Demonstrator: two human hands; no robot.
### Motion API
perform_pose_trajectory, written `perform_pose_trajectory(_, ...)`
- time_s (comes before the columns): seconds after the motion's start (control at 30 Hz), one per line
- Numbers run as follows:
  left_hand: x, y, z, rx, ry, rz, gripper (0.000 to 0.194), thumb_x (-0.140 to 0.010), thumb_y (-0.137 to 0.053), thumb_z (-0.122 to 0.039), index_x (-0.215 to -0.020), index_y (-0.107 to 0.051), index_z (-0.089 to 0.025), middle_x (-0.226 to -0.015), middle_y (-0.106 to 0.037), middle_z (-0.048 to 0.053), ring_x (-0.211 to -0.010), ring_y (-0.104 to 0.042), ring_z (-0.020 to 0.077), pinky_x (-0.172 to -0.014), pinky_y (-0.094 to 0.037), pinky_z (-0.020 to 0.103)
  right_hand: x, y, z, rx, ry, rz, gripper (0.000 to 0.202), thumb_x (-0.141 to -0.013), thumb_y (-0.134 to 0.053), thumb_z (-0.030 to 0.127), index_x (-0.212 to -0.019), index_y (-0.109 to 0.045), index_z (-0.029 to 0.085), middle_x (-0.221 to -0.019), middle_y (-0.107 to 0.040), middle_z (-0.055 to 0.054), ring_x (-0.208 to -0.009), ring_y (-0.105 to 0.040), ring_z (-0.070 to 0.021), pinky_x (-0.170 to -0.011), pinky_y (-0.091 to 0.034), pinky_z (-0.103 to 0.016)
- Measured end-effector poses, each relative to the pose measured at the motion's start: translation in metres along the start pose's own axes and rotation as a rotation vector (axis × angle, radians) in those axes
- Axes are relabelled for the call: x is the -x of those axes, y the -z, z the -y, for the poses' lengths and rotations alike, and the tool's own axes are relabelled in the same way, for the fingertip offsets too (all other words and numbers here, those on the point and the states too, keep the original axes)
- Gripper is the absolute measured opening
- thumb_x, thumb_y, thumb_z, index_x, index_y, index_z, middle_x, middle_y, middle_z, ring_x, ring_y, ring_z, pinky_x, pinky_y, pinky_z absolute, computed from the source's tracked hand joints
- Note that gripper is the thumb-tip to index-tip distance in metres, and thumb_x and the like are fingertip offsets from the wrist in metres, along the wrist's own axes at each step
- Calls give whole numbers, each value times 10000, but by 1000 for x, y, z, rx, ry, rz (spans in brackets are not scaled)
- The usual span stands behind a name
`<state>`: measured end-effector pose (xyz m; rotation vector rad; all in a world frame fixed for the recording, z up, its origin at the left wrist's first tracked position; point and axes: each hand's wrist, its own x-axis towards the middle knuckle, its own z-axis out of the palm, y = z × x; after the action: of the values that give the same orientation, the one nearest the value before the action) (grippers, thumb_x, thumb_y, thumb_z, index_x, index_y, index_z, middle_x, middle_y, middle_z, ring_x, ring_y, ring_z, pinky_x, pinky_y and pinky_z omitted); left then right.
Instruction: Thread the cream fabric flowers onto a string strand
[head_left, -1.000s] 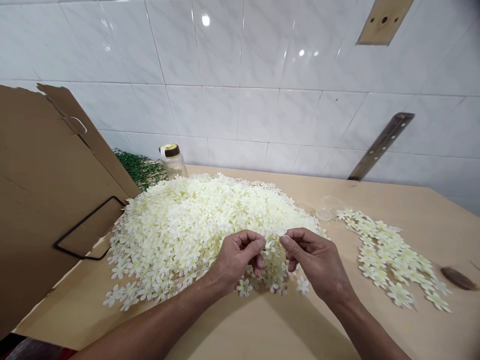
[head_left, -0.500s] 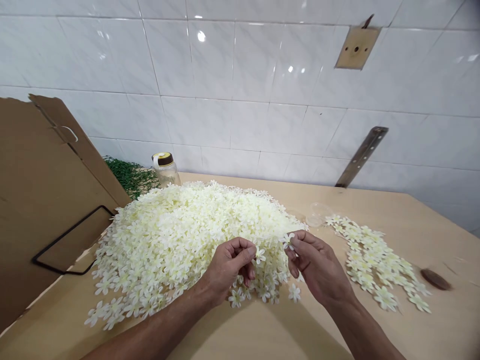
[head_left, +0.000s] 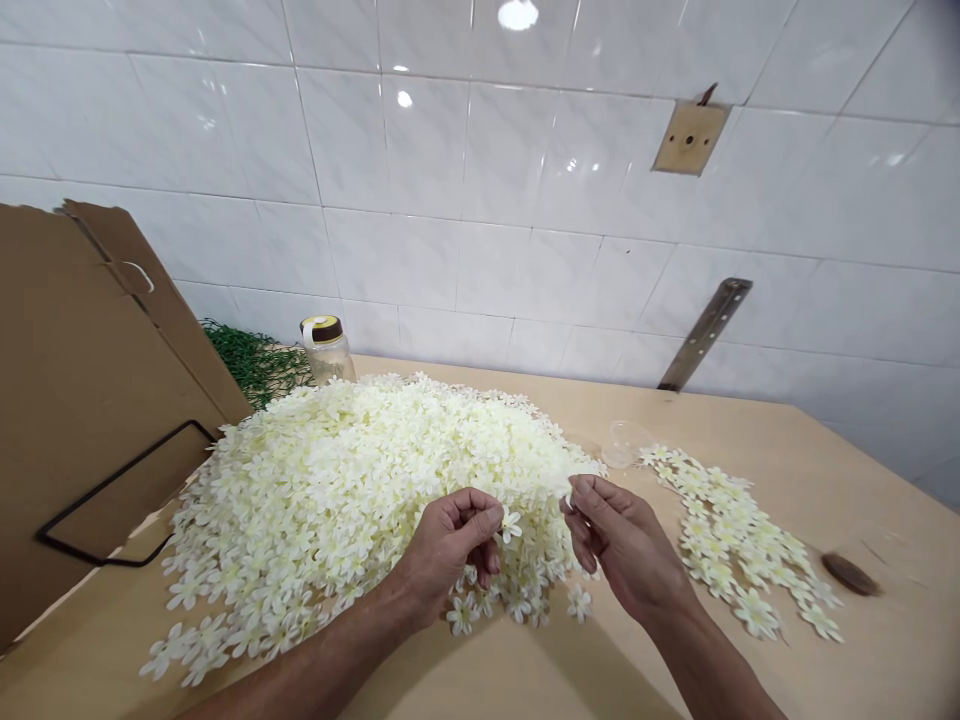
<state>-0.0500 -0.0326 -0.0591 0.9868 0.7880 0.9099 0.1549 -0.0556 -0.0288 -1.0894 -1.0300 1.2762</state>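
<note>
A big mound of white artificial flowers (head_left: 360, 460) with pale yellow centres covers the middle of the table. At its front edge my left hand (head_left: 454, 550) is closed, with one artificial flower (head_left: 511, 525) pinched between thumb and forefinger, petals facing me. To the right, my right hand (head_left: 626, 545) is also closed, its thumb and fingertips pinching another white artificial flower (head_left: 569, 498). Only a sliver of that flower shows, and the fingers hide most of it. The two hands are a short gap apart, above a few loose flowers.
A flatter patch of flowers (head_left: 735, 540) lies right of my right hand, beside a dark oval object (head_left: 851, 574). A clear plastic piece (head_left: 624, 443), lidded bottle (head_left: 327, 350) and green strands (head_left: 255, 360) sit farther back. A cardboard box (head_left: 97, 400) stands at left.
The view has shifted slightly. The flower in my right hand has turned, so its petals show less than before. My left hand still holds its flower.
</note>
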Motion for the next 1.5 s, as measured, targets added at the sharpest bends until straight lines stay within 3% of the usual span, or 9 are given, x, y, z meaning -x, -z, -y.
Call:
perform_pose_trajectory(0.23, -2, 0, -3, 13, 5, -9, 331, -782, -722, -453, -830, -604, -147, -517, -585, 15, -435, -489, 106, -423, -416, 209, -4, 2, 1, 474, 122, -132, 392, -861, -603, 567, -792, -630, 182, -536, -406, 40, -424, -330, -89, -400, -284, -235)
perform_pose_trajectory(0.4, -1, 0, -3, 15, 11, -9, 326, -784, -722, -447, -826, -603, -146, -521, -579, 13, -451, -497, 108, -425, -417, 206, -4, 6, -4, 390, 96, -123, 395, -897, -561, 556, -750, -555, 190, -529, -370, 56, -424, -319, -79, -404, -277, -225)
perform_pose_trajectory(0.73, 0, -1, -3, 14, 8, 33, 288, -819, -693, -419, -854, -601, -149, -541, -595, 19, -467, -516, 117, -435, -430, 215, -3, 6, -2, 221, 125, -31, 274, -842, -696, 440, -816, -597, 186, -594, -443, 56, -444, -428, -77, -448, -380, -224)
perform_pose_trajectory(0.9, 2, -4, -12, 35, 13, -2, 308, -780, -716, -356, -1002, -640, -156, -538, -563, -14, -475, -534, 120, -433, -430, 209, -2, 5, -1, 240, 112, 6, 306, -827, -701, 472, -791, -587, 190, -570, -442, 58, -446, -434, -95, -444, -391, -238)
perform_pose_trajectory(1.03, -3, -6, -21, 13, 56, -13, 268, -787, -596, -253, -1016, -675, -139, -471, -537, -6, -433, -513, 126, -415, -414, 215, -2, 5, 2, 335, 95, 75, 362, -860, -635, 527, -773, -612, 177, -583, -449, 41, -455, -440, -104, -449, -391, -249)
perform_pose_trajectory(1.2, -23, -17, -39, -67, 72, 32, 280, -737, -531, -201, -944, -700, -119, -445, -524, 7, -421, -523, 140, -390, -401, 220, -6, 10, 17, 448, 105, 89, 396, -880, -584, 561, -764, -596, 183, -598, -470, 43, -441, -464, -96, -463, -395, -244)
perform_pose_trajectory(1.37, -48, -34, -57, -161, 10, 115, 327, -768, -578, -203, -1051, -693, -85, -492, -596, 41, -461, -574, 146, -454, -473, 245, -18, 16, 45, 607, 157, 66, 365, -874, -592, 537, -771, -611, 187, -593, -503, 35, -451, -508, -108, -459, -415, -242)
perform_pose_trajectory(1.5, -61, -38, -66, -165, -40, 171, 307, -794, -675, -278, -1017, -704, -69, -566, -631, 62, -502, -596, 134, -497, -503, 248, -31, 14, 66, 766, 205, 146, 313, -842, -625, 471, -727, -689, 187, -592, -557, 8, -470, -503, -114, -427, -428, -228)
